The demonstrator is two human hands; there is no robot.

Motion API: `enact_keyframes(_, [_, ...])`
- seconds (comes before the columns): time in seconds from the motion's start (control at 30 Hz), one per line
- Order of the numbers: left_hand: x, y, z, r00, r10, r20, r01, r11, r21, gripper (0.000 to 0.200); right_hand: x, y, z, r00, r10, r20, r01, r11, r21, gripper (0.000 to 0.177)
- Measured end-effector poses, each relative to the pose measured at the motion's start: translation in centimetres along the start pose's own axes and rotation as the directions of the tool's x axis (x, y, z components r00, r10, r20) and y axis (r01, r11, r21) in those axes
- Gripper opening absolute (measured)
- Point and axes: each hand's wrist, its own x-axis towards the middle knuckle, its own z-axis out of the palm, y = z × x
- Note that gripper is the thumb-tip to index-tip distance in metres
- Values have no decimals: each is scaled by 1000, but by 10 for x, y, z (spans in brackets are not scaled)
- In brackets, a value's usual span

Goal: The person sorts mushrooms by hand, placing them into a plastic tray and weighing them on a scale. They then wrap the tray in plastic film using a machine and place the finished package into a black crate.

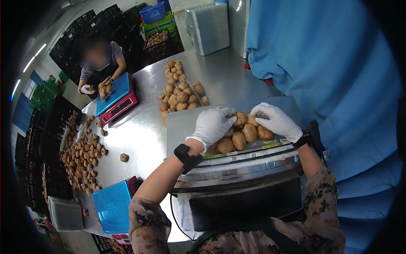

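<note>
Brown mushrooms [250,133] sit in a close group on the metal top of a film-wrapping machine [186,122]; any tray under them is hidden. My left hand [213,126], in a white glove, comes in from the left, thumb and fingers closed around the edge of a mushroom [240,119] at the back of the group. From the right, my gloved right hand [278,122] has its fingertips and thumb on a paler mushroom [252,120] beside it. A printed film strip with green marks [270,144] runs along the front of the group.
Filled mushroom packs [182,96] stand behind the machine. Loose mushrooms [86,156] are heaped at the left, near a blue scale [112,207]. Across the table a person [99,59] holds mushrooms over another scale [116,95]. A blue curtain [325,55] hangs close on the right.
</note>
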Motion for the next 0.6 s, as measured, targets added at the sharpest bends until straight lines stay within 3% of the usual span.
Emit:
enact_keyframes(0.13, [1,0,3,1000,-18,-11,18,1000,5,30,0,0,-2,999,36,21,-36,999,5,17])
enact_keyframes(0.2, [-1,-1,5,993,54,-102,-61,995,-76,29,-1,1,-3,1000,28,13,-28,999,-15,17])
enact_keyframes(0.33, [-2,2,2,997,65,-31,-67,997,-43,28,-4,0,1,1000,24,11,-24,999,-39,17])
enact_keyframes(0.4, [-1,-2,5,994,106,-37,-103,992,69,28,-4,-3,1,999,37,13,-37,999,-39,18])
enact_keyframes(0.53, [-1,-1,2,996,84,-11,-84,995,58,27,-6,-9,-2,999,37,-26,-37,999,-3,17])
enact_keyframes(0.6, [-5,-3,3,987,116,-111,-120,992,-27,26,-13,-16,-9,995,22,-98,-25,999,-34,16])
